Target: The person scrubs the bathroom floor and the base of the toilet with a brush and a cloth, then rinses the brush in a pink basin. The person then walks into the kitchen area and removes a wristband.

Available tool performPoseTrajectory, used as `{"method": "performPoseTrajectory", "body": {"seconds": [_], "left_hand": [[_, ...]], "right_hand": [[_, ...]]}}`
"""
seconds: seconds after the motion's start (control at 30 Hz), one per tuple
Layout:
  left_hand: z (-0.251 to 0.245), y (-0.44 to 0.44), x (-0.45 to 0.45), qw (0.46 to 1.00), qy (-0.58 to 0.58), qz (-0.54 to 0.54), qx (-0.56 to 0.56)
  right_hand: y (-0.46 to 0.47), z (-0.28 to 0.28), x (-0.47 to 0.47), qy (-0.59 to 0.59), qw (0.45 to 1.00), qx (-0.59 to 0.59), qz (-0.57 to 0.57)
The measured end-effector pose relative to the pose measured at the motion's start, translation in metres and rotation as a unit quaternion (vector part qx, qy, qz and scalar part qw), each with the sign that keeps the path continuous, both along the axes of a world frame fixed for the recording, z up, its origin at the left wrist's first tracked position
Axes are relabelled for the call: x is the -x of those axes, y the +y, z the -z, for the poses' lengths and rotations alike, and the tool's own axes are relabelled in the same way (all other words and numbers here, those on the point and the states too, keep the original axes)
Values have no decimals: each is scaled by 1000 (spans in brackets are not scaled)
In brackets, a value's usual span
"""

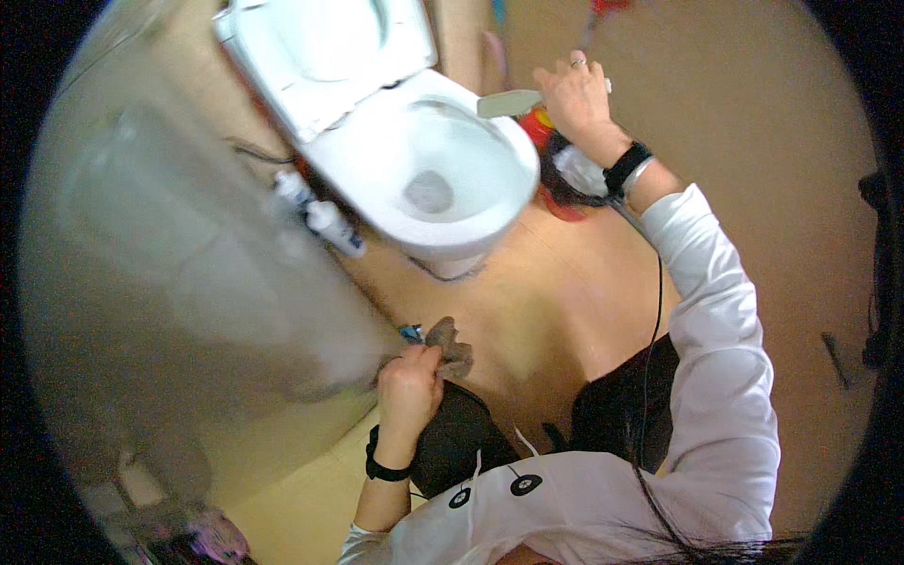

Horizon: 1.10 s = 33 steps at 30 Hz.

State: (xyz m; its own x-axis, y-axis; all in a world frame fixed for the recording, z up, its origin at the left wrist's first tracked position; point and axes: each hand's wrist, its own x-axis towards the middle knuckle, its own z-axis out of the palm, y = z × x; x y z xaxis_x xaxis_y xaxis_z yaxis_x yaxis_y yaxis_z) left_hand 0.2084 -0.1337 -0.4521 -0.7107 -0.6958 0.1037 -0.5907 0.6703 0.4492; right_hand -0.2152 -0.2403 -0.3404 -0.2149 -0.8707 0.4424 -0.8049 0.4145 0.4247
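My right hand (pixel 579 99) is held over the right side of a white toilet bowl (pixel 417 176), its fingers closed on a pale brush (pixel 510 104) whose bristles face the rim. Under that wrist, a dark bin (pixel 554 169) holds crumpled white material. My left hand (pixel 409 385), near my knee, grips a crumpled grey-brown cloth (pixel 453 349). A small blue item (pixel 410 332) lies just beyond its fingers. The toilet lid (pixel 325 35) is raised.
Two white bottles (pixel 335 227) stand left of the toilet, beside a translucent panel (pixel 212 268). A dark cable hangs along my right arm. Something purple (pixel 219 538) shows at lower left, and a red object (pixel 609 6) at the top.
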Motion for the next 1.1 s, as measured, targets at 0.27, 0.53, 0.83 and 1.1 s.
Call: {"method": "performPoseTrajectory", "body": {"seconds": [0.27,0.53,0.83,1.1], "left_hand": [[21,-19,27,997,14,68,25],[24,-3,37,999,26,20,-21],[2,39,90,999,0,42,6],[-14,76,123,998,-52,38,21]], "right_hand": [[296,12,186,-382,895,-145,181],[745,240,140,-651,596,261,392],[850,561,57,-354,739,19,572],[802,561,84,-395,731,-371,415]]}}
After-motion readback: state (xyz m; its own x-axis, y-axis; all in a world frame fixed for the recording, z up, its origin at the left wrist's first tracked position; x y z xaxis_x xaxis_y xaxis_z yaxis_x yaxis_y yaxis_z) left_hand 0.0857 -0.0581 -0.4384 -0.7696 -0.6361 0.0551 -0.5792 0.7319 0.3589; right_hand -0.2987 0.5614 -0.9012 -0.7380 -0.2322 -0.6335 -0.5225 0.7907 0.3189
